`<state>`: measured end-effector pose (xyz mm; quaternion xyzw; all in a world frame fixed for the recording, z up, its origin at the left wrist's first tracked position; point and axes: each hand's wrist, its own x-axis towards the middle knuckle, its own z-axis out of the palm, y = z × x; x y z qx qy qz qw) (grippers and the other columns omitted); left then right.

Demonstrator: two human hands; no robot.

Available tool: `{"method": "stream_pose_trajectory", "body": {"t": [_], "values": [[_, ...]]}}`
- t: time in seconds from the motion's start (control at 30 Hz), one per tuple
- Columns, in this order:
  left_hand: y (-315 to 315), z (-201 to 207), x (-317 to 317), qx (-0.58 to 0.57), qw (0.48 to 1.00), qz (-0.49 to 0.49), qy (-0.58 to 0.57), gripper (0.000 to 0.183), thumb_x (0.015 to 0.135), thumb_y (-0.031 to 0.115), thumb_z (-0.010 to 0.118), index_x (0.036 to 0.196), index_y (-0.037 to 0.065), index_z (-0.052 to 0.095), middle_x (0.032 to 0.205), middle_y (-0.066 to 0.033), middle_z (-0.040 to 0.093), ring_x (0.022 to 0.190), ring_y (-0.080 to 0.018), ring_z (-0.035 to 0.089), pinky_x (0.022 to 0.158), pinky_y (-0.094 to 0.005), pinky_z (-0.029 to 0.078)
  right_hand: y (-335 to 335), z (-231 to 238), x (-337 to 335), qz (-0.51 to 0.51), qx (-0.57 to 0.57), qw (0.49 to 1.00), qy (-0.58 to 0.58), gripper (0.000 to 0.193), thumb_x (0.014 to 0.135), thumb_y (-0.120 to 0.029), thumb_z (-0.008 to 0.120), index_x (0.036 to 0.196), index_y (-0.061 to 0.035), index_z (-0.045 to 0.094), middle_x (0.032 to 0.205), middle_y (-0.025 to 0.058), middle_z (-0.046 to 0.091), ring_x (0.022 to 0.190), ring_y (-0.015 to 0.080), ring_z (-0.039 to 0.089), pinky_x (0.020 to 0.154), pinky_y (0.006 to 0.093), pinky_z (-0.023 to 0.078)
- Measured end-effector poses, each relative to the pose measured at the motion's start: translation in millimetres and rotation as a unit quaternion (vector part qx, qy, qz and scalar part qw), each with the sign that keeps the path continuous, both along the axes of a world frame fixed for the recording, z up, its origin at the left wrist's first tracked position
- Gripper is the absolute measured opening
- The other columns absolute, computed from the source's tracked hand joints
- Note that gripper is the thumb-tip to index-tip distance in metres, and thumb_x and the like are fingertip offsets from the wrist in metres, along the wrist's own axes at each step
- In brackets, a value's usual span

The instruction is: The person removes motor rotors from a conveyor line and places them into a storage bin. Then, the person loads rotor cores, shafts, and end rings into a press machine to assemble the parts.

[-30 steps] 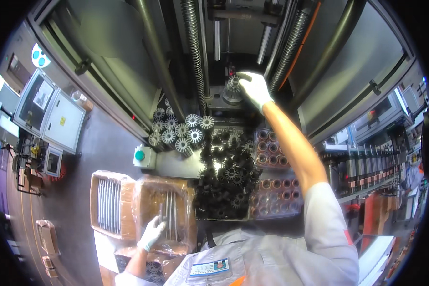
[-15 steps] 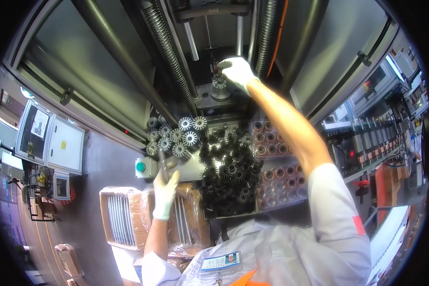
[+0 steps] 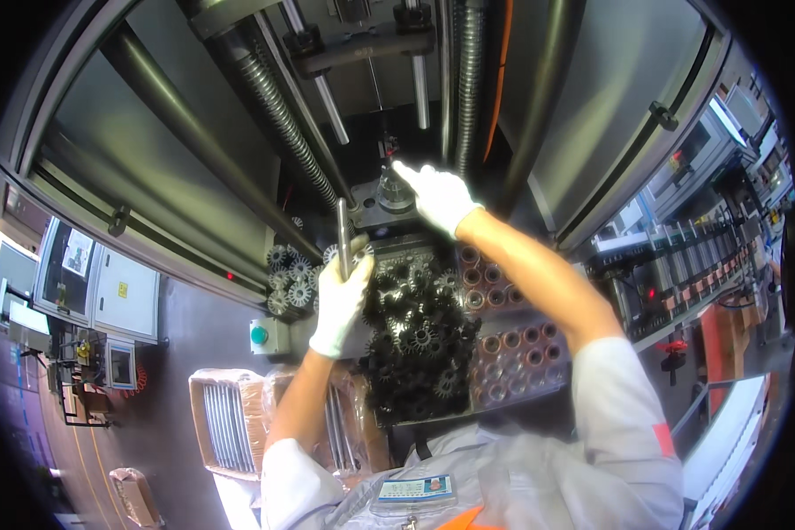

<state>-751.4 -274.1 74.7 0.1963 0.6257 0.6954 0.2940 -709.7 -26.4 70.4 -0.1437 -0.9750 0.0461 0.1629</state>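
Observation:
My gloved left hand (image 3: pixel 344 296) is closed around a slim metal shaft (image 3: pixel 343 231), which points upward above the pile of dark toothed parts. Within the press, my gloved right hand (image 3: pixel 440 196) is beside the round metal fixture (image 3: pixel 394 194); its fingers look stretched and apart, with nothing visible in them. Whether a fingertip touches the top of the fixture I cannot tell. Dark toothed rotor cores (image 3: pixel 420 336) are heaped in front of the press. Silvery toothed discs (image 3: pixel 290 278) stand in stacks to the left, partly behind my left hand.
Two clear trays of copper-coloured rings (image 3: pixel 519 358) lie right of the heap. A green push button (image 3: pixel 259 336) sits on a box at the left. Cartons of metal shafts (image 3: pixel 225 415) stand near my left arm. Thick columns (image 3: pixel 212 168) and metal posts (image 3: pixel 331 106) frame the press.
My left hand has risen and moved right, bringing the shaft nearer the fixture. My right hand has come lower and its fingers have drawn off the fixture's top. The whole view has shifted slightly.

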Motion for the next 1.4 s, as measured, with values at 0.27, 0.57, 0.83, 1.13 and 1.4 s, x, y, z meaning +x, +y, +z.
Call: {"method": "stream_pose_trajectory", "body": {"t": [0.27,0.57,0.83,1.13,1.4], "values": [[111.3,46.0,-47.1,0.082,0.988,-0.012,0.130,0.044,0.100,0.020,0.065,0.137,-0.002,0.054,0.065,0.0114,0.041,0.045,0.0007,0.032,0.041,-0.0189,0.026,-21.2,37.8,75.5,0.034,-0.060,0.997,0.043,0.056,0.095,-0.015,0.052,0.150,-0.0222,0.044,0.099,0.0153,0.060,0.072,0.0322,0.068,0.068,0.0458,0.057],[184.5,85.9,-105.8,0.104,0.969,0.047,0.220,0.037,0.101,0.023,0.061,0.134,0.007,0.061,0.058,0.0100,0.038,0.042,-0.0026,0.032,0.039,-0.0218,0.026,-4.0,-3.9,324.0,-0.064,-0.130,0.989,-0.023,0.030,0.094,-0.015,0.063,0.123,-0.0132,0.067,0.092,0.0161,0.064,0.078,0.0351,0.066,0.067,0.0458,0.053],[208.1,110.8,-136.9,0.157,0.980,-0.028,0.119,0.019,0.102,0.015,0.048,0.084,0.008,0.055,0.073,0.0006,0.044,0.059,-0.0104,0.039,0.053,-0.0261,0.034,-37.5,-29.6,436.5,-0.195,-0.250,0.948,0.001,0.024,0.092,-0.011,0.065,0.115,-0.0029,0.071,0.092,0.0164,0.071,0.080,0.0306,0.069,0.071,0.0395,0.053],[167.8,156.3,-82.8,-0.206,0.897,-0.018,0.390,0.038,0.098,0.035,0.068,0.098,-0.003,0.061,0.080,-0.0078,0.065,0.067,-0.0143,0.057,0.061,-0.0298,0.046,-90.2,-48.1,443.5,-0.321,-0.515,0.794,0.021,0.027,0.096,-0.012,0.062,0.121,-0.0028,0.070,0.079,0.0032,0.069,0.059,0.0055,0.054,0.054,0.0254,0.047],[115.0,34.7,107.6,-0.010,0.895,-0.149,0.421,0.035,0.091,0.021,0.072,0.119,0.001,0.070,0.118,-0.0147,0.072,0.104,-0.0215,0.071,0.092,-0.0324,0.054,-88.2,-58.1,460.5,-0.254,-0.513,0.819,-0.036,0.031,0.096,-0.018,0.062,0.124,-0.0050,0.069,0.098,0.0093,0.074,0.075,0.0159,0.068,0.070,0.0318,0.055]]}}
